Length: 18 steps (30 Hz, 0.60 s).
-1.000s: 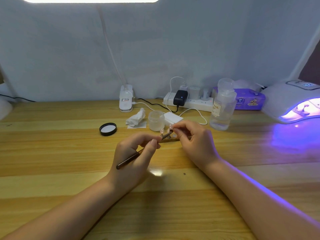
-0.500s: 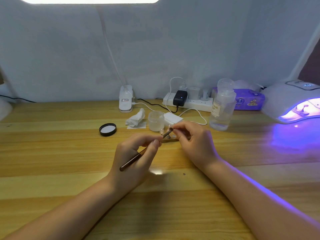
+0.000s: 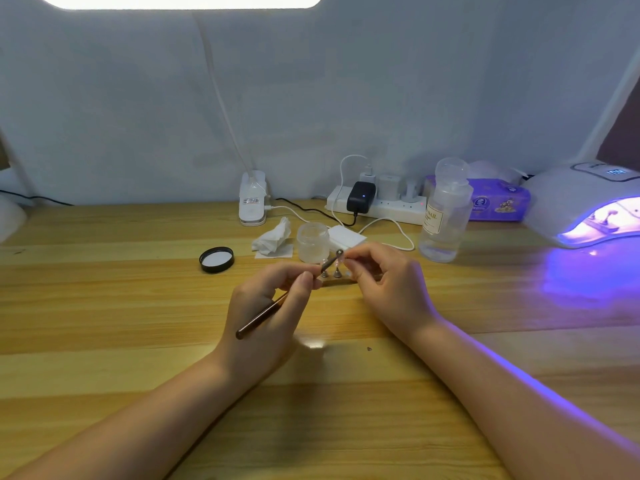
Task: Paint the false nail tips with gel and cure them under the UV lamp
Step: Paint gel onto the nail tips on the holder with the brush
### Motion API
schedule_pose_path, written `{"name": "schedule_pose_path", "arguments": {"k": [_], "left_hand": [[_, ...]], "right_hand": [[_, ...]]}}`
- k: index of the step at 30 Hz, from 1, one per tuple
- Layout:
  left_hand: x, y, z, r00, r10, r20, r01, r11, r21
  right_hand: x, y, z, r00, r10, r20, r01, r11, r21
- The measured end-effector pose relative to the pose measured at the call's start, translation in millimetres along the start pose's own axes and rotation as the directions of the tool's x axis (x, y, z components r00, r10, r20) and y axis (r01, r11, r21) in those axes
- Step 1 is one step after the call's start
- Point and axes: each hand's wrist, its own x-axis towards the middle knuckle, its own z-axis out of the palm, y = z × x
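We find the left hand point(image 3: 268, 318) curled round a slender dark gel brush point(image 3: 277, 304), its tip angled up toward the right hand point(image 3: 388, 284). That hand's fingers pinch a small nail tip stand point(image 3: 341, 259); the tip itself is too small to make out. Cone-shaped metal holders point(image 3: 337, 272) sit beneath on the wooden table point(image 3: 104, 306). A frosted round jar point(image 3: 313, 242) stands just behind. The domed white UV lamp point(image 3: 581, 206) glows violet, far right.
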Motion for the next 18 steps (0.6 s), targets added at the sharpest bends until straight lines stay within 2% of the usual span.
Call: {"name": "schedule_pose_path", "arguments": {"k": [4, 10, 18], "left_hand": [[-0.5, -0.4, -2.2, 0.999, 0.028, 0.03, -0.028, 1.0, -0.002], [0.3, -2.7, -1.6, 1.0, 0.022, 0.005, -0.021, 0.992, -0.124], [2.9, -5.9, 0.0, 1.0, 0.002, -0.017, -0.003, 0.997, -0.073]], "right_hand": [[-0.1, -0.2, -0.2, 1.0, 0.008, -0.004, -0.008, 1.0, 0.028], [-0.7, -1.2, -0.3, 0.998, 0.046, 0.036, -0.048, 0.996, 0.079], [-0.9, -2.5, -0.7, 0.991, 0.105, 0.088, -0.12, 0.976, 0.181]]}}
